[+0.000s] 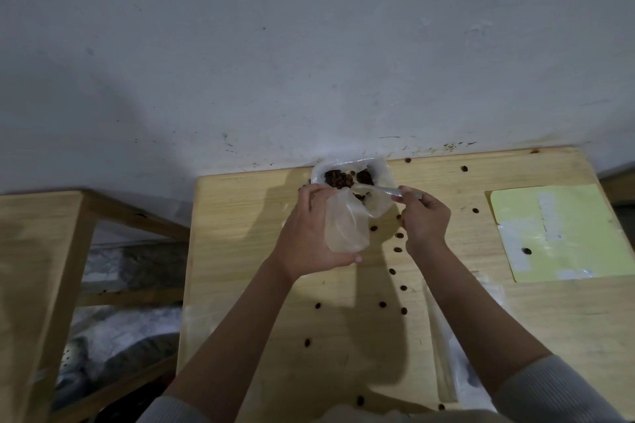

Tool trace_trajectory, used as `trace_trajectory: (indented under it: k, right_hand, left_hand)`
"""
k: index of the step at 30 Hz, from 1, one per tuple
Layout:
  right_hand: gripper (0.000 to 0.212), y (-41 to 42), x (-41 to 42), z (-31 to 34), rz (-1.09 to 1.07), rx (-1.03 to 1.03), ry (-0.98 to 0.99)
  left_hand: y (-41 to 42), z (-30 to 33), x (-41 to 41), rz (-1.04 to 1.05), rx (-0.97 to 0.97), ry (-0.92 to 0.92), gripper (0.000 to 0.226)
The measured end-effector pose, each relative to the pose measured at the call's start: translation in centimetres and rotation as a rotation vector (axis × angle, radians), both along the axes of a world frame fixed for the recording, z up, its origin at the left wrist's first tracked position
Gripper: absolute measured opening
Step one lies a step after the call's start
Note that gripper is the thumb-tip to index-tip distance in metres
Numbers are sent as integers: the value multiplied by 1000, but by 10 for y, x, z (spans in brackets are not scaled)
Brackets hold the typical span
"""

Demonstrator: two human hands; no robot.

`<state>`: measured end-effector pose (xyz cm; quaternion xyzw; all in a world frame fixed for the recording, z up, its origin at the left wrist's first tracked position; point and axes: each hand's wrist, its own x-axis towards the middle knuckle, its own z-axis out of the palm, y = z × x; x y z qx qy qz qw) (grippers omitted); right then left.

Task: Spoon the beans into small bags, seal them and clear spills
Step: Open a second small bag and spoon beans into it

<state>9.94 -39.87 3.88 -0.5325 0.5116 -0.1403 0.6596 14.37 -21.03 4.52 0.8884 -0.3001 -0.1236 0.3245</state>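
A large clear bag of dark beans (pixel 347 178) stands open at the far edge of the wooden table (pixel 240 251), against the wall. My left hand (pixel 305 237) holds a small clear bag (pixel 347 227) upright beside it, its mouth near the beans. My right hand (pixel 424 216) pinches the handle of a clear plastic spoon (pixel 378 188), whose bowl reaches into the bean bag. Several loose beans (pixel 398 250) lie scattered over the table.
A yellow-green envelope (pixel 556 233) with a bean on it lies at the right. More clear bags (pixel 443 354) lie near my right forearm. A wooden frame (pixel 44 268) stands to the left of the table.
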Motion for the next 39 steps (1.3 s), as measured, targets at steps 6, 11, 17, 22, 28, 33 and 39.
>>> trace_trajectory:
  k: [6,11,17,22,28,33,39]
  right_hand:
    - [14,-18,-20,16,-12,-48,-55]
    - [14,-35,-41,37,11,-106,-126]
    - [14,-39,-59,60,79,-161,-214]
    - [20,-23,-65,69,279,-378,-266]
    - [10,-15,-57,73,385,-628,-323]
    - [11,-17,-39,49,251,-573,-256]
    - [17,-1,-15,8,287,-531,-101]
  left_hand:
    - [2,6,-9,55,11,-38,116]
    - [8,6,-21,144,62,-55,122]
    - [3,7,-24,261,92,-52,124]
    - [-8,12,-24,266,69,-81,117]
    - [-7,5,-29,291,47,-22,111]
    - [7,-7,-33,312,53,-12,110]
    - [14,-14,-21,252,-7,141,114]
